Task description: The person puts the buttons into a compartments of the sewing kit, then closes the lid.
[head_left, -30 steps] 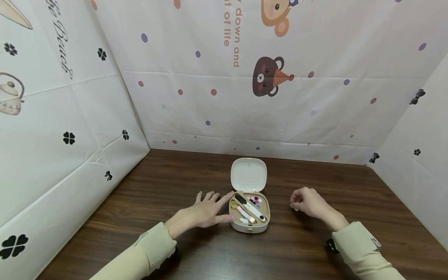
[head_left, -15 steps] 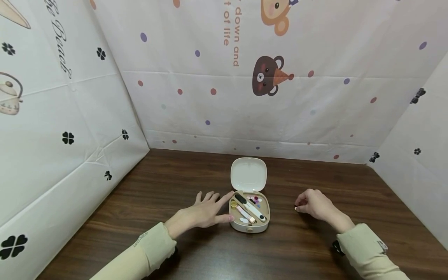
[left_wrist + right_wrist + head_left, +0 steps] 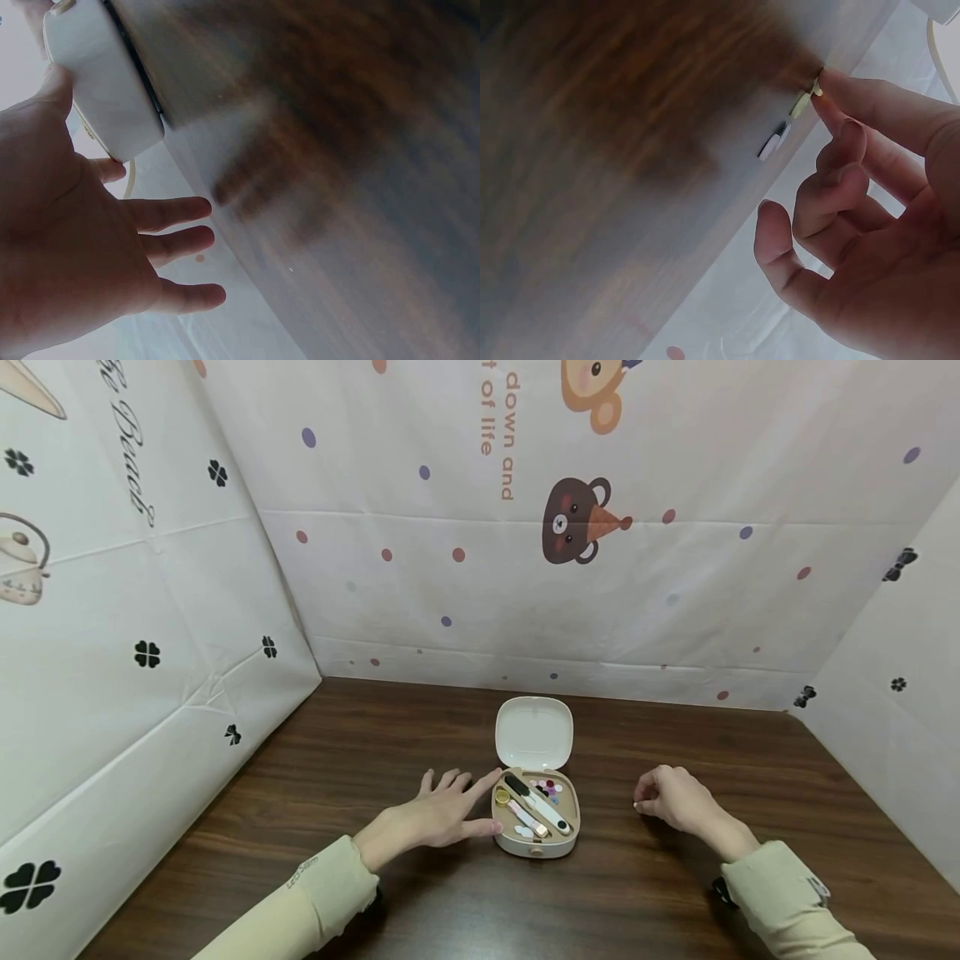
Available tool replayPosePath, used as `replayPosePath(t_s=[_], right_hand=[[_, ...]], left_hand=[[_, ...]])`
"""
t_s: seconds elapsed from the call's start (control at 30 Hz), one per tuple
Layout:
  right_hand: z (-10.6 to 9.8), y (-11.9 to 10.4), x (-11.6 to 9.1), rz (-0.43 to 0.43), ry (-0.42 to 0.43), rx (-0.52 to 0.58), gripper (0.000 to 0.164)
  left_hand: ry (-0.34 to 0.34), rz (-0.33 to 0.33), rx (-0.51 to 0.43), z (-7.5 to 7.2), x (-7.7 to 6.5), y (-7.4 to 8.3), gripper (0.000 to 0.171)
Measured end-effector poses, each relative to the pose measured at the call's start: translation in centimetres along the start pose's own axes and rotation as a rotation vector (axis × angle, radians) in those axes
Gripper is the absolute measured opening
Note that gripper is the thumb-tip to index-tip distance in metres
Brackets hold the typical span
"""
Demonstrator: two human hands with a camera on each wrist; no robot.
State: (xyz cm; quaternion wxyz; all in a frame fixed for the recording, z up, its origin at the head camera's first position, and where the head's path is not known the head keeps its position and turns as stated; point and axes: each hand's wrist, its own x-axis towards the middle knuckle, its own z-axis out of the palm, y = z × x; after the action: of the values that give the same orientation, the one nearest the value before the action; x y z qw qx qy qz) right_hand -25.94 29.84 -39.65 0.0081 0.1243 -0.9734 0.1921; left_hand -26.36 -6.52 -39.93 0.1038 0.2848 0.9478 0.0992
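Observation:
A small cream case (image 3: 536, 850) stands on the table with its white lid (image 3: 534, 733) raised. Inside lie a slim white tool with a black end (image 3: 542, 806), a pink-and-white strip-like piece (image 3: 527, 818), a gold round piece (image 3: 502, 797) and several coloured buttons (image 3: 550, 785). My left hand (image 3: 431, 817) is spread, its thumb and forefinger resting against the case's left side. Right of the case, low over the table, my right hand (image 3: 678, 800) brings thumb and forefinger together on a small yellowish button (image 3: 817, 89); its other fingers curl loosely.
Beside the right fingertips, a yellow-green button (image 3: 800, 105) and a pale lilac button (image 3: 769, 146) lie on the dark wood table (image 3: 375, 727). White printed cloth (image 3: 450, 593) walls in the back and both sides.
My right hand has shifted slightly to the right, away from the case, then stayed low at the table. The left hand and the case have kept their places.

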Motion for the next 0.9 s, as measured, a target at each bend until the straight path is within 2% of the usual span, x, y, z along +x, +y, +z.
replayPosePath(t_s=[0.2, 0.33, 0.57, 0.9], right_hand=[[0.3, 0.3, 0.2, 0.003, -0.027, 0.07, 0.014], [0.3, 0.4, 0.5, -0.027, -0.039, 0.152, 0.012], [-0.2, -0.3, 0.8, -0.077, -0.062, 0.293, 0.01], [-0.6, -1.4, 1.4, -0.07, -0.121, 0.492, 0.017]], left_hand=[[0.003, -0.001, -0.002, 0.0, 0.0, 0.0, 0.081], [0.0, -0.002, -0.003, 0.0, 0.1, -0.1, 0.082], [0.0, -0.005, -0.003, 0.1, 0.1, -0.1, 0.082], [-0.01, -0.007, -0.008, 0.0, 0.1, 0.0, 0.082]])
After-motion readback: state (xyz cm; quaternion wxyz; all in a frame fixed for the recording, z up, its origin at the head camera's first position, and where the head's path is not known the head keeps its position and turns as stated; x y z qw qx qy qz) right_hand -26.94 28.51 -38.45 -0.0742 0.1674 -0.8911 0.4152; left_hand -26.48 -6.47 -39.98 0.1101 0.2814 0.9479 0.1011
